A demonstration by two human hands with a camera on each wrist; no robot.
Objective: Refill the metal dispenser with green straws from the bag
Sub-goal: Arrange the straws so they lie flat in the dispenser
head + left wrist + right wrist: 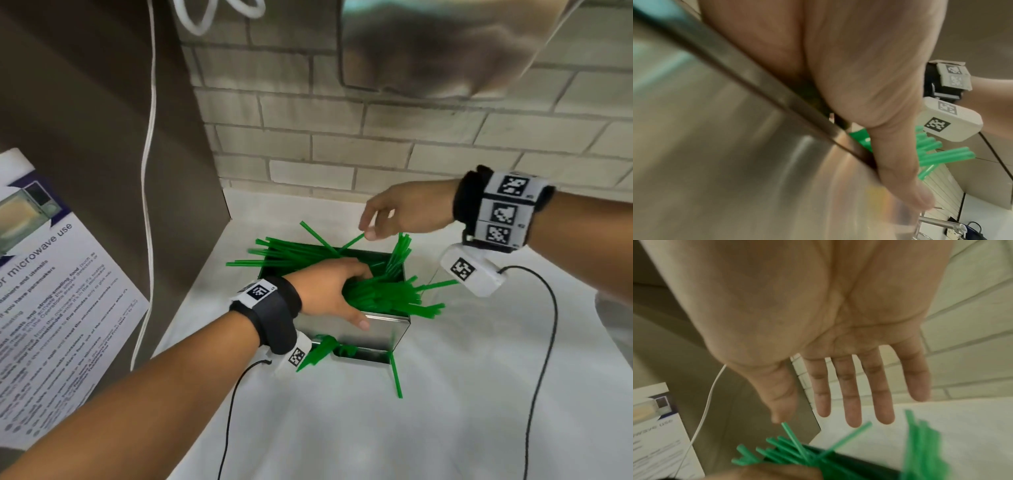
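Observation:
An open-topped metal dispenser stands on the white table with green straws heaped untidily in it, many poking over its rim. My left hand reaches in from the front. Its fingers are buried among the straws and hidden, while the thumb lies straight over the front wall. Above the back rim hovers my right hand, its fingers straight and spread. Its thumb is beside the tip of one upright straw. More straws show in the bottom slot. No bag is in view.
One loose straw lies on the white table cover by the dispenser's front right corner. A microwave-use poster, a brown panel and a white cable stand left. Behind is a brick wall. Black wrist cables trail across the table.

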